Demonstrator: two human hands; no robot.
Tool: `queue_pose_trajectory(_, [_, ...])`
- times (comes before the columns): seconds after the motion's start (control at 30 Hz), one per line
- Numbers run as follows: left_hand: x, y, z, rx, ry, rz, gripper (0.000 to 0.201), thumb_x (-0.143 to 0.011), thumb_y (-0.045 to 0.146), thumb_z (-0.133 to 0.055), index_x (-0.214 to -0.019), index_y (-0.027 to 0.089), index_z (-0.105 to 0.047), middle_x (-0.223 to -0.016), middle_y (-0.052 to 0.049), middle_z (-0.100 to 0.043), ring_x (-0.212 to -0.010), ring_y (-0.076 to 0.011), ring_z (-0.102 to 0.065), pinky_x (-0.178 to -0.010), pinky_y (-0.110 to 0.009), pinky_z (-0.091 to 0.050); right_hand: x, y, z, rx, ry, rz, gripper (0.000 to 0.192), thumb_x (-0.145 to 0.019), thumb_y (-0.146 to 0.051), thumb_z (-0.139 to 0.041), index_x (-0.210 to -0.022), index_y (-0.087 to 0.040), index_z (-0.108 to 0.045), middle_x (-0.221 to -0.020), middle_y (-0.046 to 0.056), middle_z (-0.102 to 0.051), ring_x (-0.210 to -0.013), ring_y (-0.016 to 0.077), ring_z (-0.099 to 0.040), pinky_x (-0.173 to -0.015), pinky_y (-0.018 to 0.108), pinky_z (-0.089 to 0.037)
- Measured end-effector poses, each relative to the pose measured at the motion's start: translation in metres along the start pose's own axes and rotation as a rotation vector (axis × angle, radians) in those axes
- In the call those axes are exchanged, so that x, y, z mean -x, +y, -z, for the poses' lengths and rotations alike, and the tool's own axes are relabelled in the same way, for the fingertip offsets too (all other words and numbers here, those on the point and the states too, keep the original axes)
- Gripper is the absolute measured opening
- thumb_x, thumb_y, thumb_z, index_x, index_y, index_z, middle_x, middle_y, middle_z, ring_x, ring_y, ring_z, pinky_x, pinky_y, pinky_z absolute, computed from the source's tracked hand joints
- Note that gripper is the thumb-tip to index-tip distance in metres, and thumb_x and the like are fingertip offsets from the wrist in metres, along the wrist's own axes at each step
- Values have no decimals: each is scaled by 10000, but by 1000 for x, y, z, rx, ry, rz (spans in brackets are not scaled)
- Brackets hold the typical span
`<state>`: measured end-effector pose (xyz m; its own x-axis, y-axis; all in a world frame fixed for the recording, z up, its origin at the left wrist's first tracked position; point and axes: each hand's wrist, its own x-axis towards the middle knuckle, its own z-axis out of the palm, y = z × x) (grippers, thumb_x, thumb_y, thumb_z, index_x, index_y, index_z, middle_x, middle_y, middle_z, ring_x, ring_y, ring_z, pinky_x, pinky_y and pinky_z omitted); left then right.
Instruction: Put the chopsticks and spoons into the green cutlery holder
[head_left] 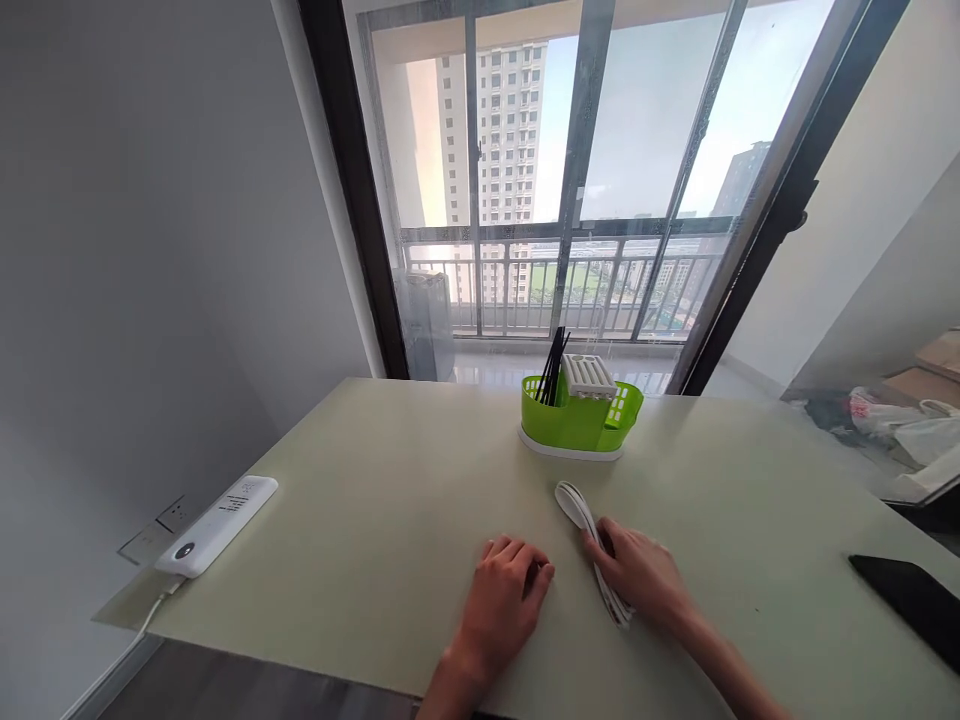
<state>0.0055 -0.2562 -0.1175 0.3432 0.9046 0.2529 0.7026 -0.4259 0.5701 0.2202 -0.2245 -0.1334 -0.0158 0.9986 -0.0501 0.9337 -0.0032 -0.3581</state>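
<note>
Resting low in the middle of the frame, my right hand (641, 570) grasps a bundle of white spoons (592, 535) lying on the pale table (360, 500). My left hand (510, 590) lies just beside it, palm down, fingers loosely curled, holding nothing. Above them, at mid-frame, stands a green cutlery holder (577, 420) with black chopsticks (553, 368).

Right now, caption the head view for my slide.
Right hand grips white spoons; left hand rests on table.
</note>
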Motion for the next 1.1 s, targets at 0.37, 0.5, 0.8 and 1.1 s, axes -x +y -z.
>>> queue_pose_trajectory(0.37, [-4,0,2,174,13,104,212,-993,388,-532,-998,220,-661,-907,-28,-740,-859,-208,-651,-876,-359,-466,-1,-4,-12,-698,-85,187,509,-899,-663,-466,-727,-197,-575,-661,-16,-546,-639,148,-472,-585,251,-322])
queue_pose_trajectory(0.5, [-22,-2,4,396,42,229,428,-1010,536,-419,-1195,177,-561,-881,-52,-733,-731,-186,-652,-696,-298,-492,1,-11,-9,-947,-210,240,534,-896,-681,-488,-838,-168,-623,-745,-5,-540,-699,150,-468,-610,246,-364])
queue_pose_trajectory(0.8, [-85,14,7,198,-93,123,535,-986,641,-350,-842,198,-612,-679,-21,-696,-560,-159,-620,-584,-264,-434,0,-5,-7,-1135,-288,193,576,-800,-741,-607,-809,-165,-577,-677,-24,-462,-627,120,-411,-554,241,-355])
queue_pose_trajectory(1.1, [-103,27,2,68,-166,117,555,-1009,603,-313,-838,191,-642,-654,-31,-690,-498,-151,-606,-564,-259,-427,-2,-8,-11,-1186,-164,118,667,-741,-838,-564,-773,-172,-566,-616,-24,-470,-584,127,-426,-534,257,-353])
